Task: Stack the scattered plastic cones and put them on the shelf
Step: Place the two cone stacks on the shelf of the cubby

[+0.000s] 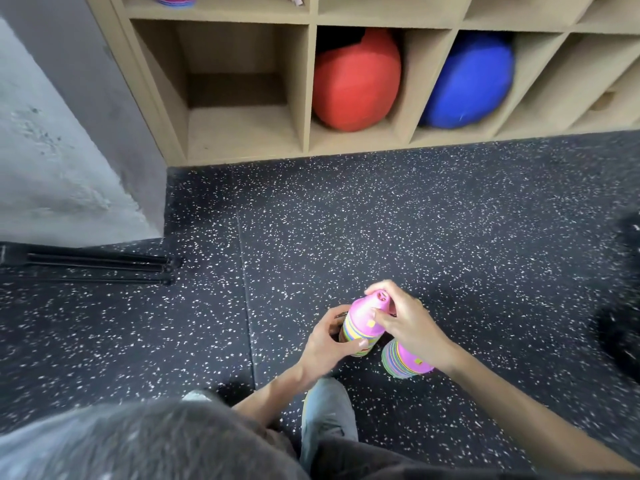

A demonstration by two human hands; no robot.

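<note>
The wooden shelf (311,81) stands against the wall beyond the speckled floor (450,220), its lower cubbies holding a red ball (356,81) and a blue ball (467,81), with one cubby (239,98) open at left. Near the person's feet, the left hand (325,344) wraps its fingers round the base of a tall cone stack (363,327) while the right hand (405,323) pinches its pink tip; a second stack (408,362) sits just beside it on the floor. The tall stack may buckle or shed cones if lifted by the tip alone; the second stack's top is hidden behind the right wrist, and the object at the right edge is too blurred to identify.
</note>
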